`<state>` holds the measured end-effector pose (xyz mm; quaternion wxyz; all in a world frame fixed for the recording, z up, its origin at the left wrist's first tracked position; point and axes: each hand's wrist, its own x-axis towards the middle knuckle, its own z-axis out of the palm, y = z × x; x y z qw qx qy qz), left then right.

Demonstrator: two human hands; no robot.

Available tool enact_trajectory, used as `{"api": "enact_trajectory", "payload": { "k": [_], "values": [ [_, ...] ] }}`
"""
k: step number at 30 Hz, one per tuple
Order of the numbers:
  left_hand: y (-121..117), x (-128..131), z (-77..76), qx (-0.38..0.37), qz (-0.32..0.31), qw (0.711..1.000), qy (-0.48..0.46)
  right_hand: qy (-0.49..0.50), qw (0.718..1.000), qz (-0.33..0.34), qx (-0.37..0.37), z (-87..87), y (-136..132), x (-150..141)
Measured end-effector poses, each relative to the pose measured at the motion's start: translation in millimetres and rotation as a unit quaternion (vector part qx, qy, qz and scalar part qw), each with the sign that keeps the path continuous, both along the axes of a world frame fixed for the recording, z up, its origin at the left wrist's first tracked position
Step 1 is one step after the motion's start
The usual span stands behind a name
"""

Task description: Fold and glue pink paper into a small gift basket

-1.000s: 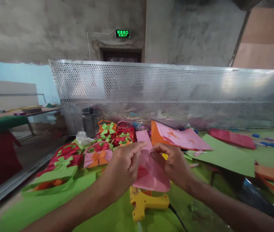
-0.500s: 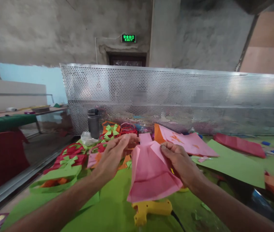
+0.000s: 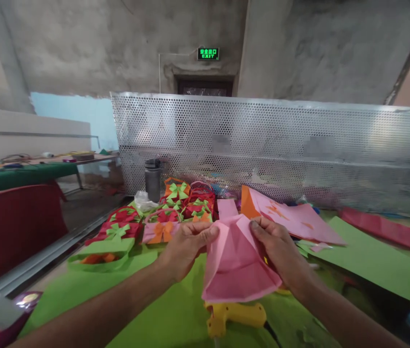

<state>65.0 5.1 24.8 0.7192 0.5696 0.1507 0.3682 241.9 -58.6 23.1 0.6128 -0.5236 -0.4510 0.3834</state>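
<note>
A folded pink paper bag is held up in front of me, its wide end toward me. My left hand pinches its far left corner between thumb and fingers. At the far right corner, my right hand grips the paper the same way. Just below the bag lies a yellow glue gun with a black cord, on green sheets. Part of another yellow thing shows under my right hand, mostly hidden.
Small decorated paper bags with bows crowd the left and back. A grey bottle stands behind them, before a perforated metal panel. To the right lie pink sheets, a green sheet and a red folded paper.
My left hand, which was spread beside the bag, has come to its left corner and closed on it. My right hand keeps its grip. The view has turned slightly left.
</note>
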Motion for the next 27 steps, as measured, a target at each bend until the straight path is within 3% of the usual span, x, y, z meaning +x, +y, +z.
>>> {"api": "enact_trajectory", "payload": {
  "k": [7, 13, 18, 24, 27],
  "values": [
    [-5.1, -13.4, -7.6, 0.001, 0.087, 0.996, 0.015, -0.088, 0.995, 0.023, 0.051, -10.0, 0.0, -3.7],
    [-9.0, -22.3, -14.8, 0.039, 0.070, 0.995, 0.059, -0.154, 0.987, 0.033, 0.045, -13.1, -3.2, -11.0],
    [-7.6, -20.1, -18.8, 0.076, 0.119, 0.986, 0.090, -0.158, 0.986, 0.033, 0.040, -13.8, -2.1, -11.1],
    [-4.7, -20.4, -7.5, 0.162, 0.133, 0.960, 0.186, -0.119, 0.993, 0.021, 0.013, -9.9, 1.2, -5.7],
    [-3.6, -23.5, 2.0, 0.166, 0.135, 0.947, 0.240, -0.088, 0.995, 0.039, -0.003, -8.8, 1.3, -4.5]
  ]
}}
